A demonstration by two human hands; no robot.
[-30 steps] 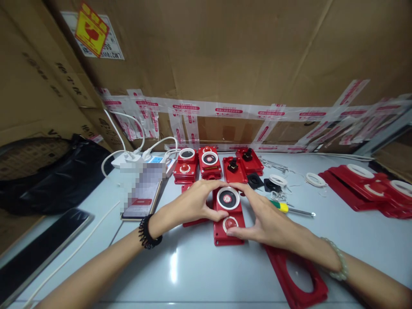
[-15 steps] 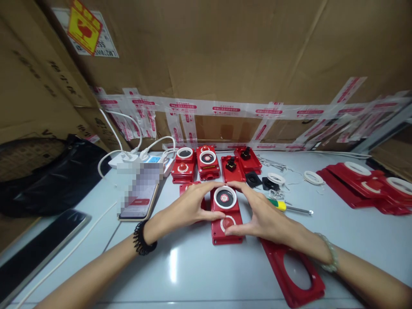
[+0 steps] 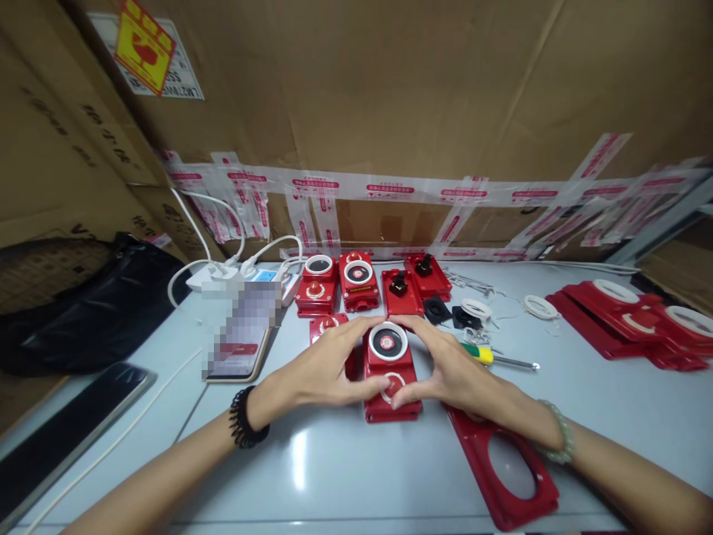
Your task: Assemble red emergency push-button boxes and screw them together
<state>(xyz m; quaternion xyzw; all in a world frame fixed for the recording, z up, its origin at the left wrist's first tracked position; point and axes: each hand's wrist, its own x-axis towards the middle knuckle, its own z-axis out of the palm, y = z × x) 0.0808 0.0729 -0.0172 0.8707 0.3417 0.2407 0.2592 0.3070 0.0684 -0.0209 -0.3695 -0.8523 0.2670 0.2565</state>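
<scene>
A red box with a white ring around a dark round window stands on the table in front of me. Below the window is a round red knob inside a pale ring. My left hand holds the box from the left, fingertips at its far edge and thumb on the knob. From the right, my right hand grips it the same way, its thumb on the lower face beside the knob. Partly behind my left hand is another red box. A red cover with a large hole lies under my right forearm.
Several red boxes and open red shells stand at the back. A screwdriver, white rings and black parts lie right. More red covers are far right. Left are a phone and a power strip.
My left thumb has moved slightly right and down onto the red knob. Both hands keep their hold on the box, and its position is nearly the same.
</scene>
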